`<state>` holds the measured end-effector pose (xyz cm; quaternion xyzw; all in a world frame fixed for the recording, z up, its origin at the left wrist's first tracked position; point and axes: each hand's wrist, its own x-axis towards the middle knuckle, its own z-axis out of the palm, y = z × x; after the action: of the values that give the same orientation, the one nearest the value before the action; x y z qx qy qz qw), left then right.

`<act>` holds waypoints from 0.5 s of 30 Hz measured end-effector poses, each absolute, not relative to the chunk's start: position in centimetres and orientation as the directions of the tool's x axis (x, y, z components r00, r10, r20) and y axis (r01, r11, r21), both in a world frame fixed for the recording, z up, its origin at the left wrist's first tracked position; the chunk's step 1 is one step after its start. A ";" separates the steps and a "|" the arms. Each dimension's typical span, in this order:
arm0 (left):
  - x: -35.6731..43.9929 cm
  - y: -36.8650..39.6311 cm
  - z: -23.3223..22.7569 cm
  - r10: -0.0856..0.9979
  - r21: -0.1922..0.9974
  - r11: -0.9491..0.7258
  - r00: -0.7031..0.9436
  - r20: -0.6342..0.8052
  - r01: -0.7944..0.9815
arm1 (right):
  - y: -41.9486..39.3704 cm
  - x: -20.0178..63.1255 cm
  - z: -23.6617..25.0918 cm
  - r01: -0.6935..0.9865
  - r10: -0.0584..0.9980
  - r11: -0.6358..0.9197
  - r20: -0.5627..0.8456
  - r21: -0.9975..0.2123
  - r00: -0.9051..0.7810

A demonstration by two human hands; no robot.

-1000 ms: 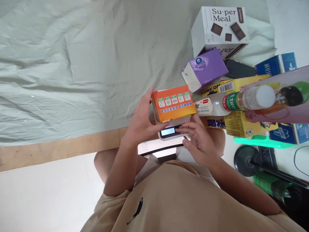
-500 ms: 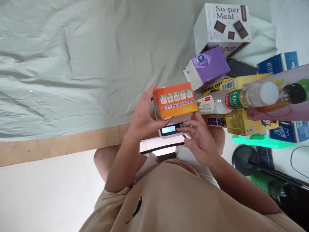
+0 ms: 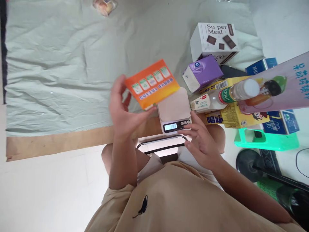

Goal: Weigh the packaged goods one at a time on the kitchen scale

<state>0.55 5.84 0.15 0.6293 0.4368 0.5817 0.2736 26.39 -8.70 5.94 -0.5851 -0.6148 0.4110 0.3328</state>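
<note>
Orange box point(image 3: 152, 83), tilted, was held in the air above and to the left of the scale point(image 3: 174, 111), clear of its weighing plate. The left hand point(image 3: 123, 109) pinched the box's lower left corner between thumb and fingers. The right hand point(image 3: 200, 135) lay with loosely spread fingers at the scale's front right corner, fingertips touching the button panel beside the lit display. The scale sat at the near edge of the tabletop point(image 3: 60, 146), whose bare wooden rim showed below the hem of a pale green cloth point(image 3: 60, 64).

Left of the scale, the cloth lay wide and uncluttered up to a small wrapped item point(image 3: 105, 6) at its far edge. Right of the scale, goods crowded close: a lying bottle point(image 3: 224, 96) almost touching the plate, a purple tissue pack point(image 3: 202, 72) just behind it, a white "Su-per Meal" carton point(image 3: 214, 40) farther back, and yellow boxes point(image 3: 238, 116) under the bottle. A green stool point(image 3: 265, 141) stood below that pile.
</note>
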 end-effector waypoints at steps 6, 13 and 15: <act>-8.9 8.1 -2.6 0.603 0.814 -0.463 -0.548 0.579 0.351 | -10.3 26.2 6.0 0.525 0.993 0.061 -0.003 -0.849 -0.119; -20.5 8.8 -7.9 0.371 0.885 -0.279 -0.808 0.458 0.373 | -11.1 24.3 5.3 0.565 0.979 0.043 -0.077 -0.824 -0.187; -23.1 7.2 -8.2 0.508 0.925 -0.225 -0.773 0.380 0.307 | -10.9 23.8 5.1 0.564 0.972 0.054 -0.086 -0.824 -0.220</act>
<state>-23.06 7.18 -8.23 0.3293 0.6186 0.7099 0.0706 23.81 -10.93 5.10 -0.5670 -0.6770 0.3893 0.2622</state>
